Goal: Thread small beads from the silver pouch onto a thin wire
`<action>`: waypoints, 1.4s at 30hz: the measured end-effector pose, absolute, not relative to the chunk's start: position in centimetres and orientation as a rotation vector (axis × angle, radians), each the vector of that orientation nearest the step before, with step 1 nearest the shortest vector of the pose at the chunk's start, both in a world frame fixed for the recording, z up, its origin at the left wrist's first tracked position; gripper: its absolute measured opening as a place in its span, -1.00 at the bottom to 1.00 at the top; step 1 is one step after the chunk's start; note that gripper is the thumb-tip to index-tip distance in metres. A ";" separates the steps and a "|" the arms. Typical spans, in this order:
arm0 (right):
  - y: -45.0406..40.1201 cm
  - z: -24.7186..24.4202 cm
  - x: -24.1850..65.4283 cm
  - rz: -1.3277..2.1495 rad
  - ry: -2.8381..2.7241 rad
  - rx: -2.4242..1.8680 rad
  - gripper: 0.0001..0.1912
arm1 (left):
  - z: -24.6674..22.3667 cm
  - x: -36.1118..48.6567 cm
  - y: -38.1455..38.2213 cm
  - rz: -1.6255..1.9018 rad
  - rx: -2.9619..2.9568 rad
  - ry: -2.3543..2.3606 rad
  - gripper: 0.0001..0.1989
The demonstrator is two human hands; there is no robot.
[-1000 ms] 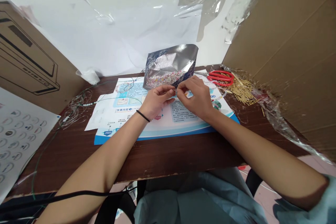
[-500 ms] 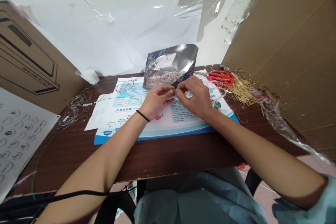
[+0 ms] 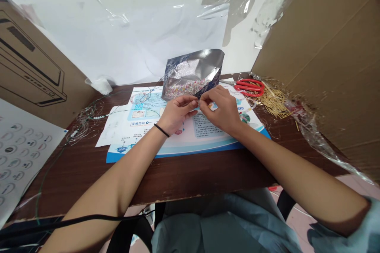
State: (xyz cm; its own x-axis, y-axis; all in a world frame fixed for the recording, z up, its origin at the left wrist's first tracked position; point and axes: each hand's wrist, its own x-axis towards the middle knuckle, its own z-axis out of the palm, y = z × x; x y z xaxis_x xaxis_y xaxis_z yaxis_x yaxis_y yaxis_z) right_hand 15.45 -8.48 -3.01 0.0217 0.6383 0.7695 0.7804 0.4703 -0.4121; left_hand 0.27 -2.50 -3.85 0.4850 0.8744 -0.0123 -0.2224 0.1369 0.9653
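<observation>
Dark brown surface (image 3: pixel 190 174) boxed in by cardboard: a printed panel (image 3: pixel 31 55) on the left, a plain panel (image 3: pixel 320 67) on the right, plus white sheeting (image 3: pixel 124 47) along the far side. Both my hands are up close in the middle, over a blue-and-white poster (image 3: pixel 178 148). Left hand (image 3: pixel 178 112) has thumb and fingers pinched in, with 1 black band (image 3: pixel 162 130) on that wrist. Right hand (image 3: pixel 221 106) has thumb and forefinger pinched too. Tips are basically meeting around something tiny (image 3: pixel 198 103), way too small to make out. Just on the far side of my fingers, 1 silver bag (image 3: pixel 194 71) sits tilted, pink, white and yellow beads (image 3: pixel 185 88) heaped inside. Far right: red-handled scissors (image 3: pixel 251 87) beside a pile of thin gold-coloured bits (image 3: pixel 273 102), clear plastic (image 3: pixel 314 139) nearer me. Far left: tangled thread (image 3: pixel 87 122), a short row of pale beads (image 3: pixel 101 117) and 1 white wad (image 3: pixel 101 85). Near left: 1 sheet of round logos (image 3: pixel 26 158).
</observation>
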 end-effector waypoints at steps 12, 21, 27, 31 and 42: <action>-8.5 -3.0 15.5 -0.182 -1.678 -1.222 -0.85 | -3.8 0.3 -2.6 0.895 1.160 0.694 -0.78; -8.4 -3.1 15.5 -0.187 -1.700 -1.247 -0.86 | -3.8 0.3 -2.6 0.895 1.176 0.687 -0.82; -8.4 -3.2 15.5 -0.182 -1.687 -1.239 -0.86 | -3.9 0.3 -2.5 0.894 1.177 0.685 -0.79; -8.4 -3.2 15.5 -0.192 -1.693 -1.249 -0.86 | -3.8 0.3 -2.6 0.894 1.176 0.691 -0.79; -8.4 -3.2 15.6 -0.206 -1.708 -1.255 -0.86 | -3.9 0.3 -2.5 0.888 1.186 0.687 -0.76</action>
State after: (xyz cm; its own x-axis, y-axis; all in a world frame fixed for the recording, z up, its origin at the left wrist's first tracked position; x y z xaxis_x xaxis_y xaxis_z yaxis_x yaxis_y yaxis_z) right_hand 15.58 -8.35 -3.21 0.0012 0.6410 0.7675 0.8055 0.4543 -0.3806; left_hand 0.32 -2.54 -3.94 0.4978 0.8673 -0.0003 -0.2182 0.1256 0.9678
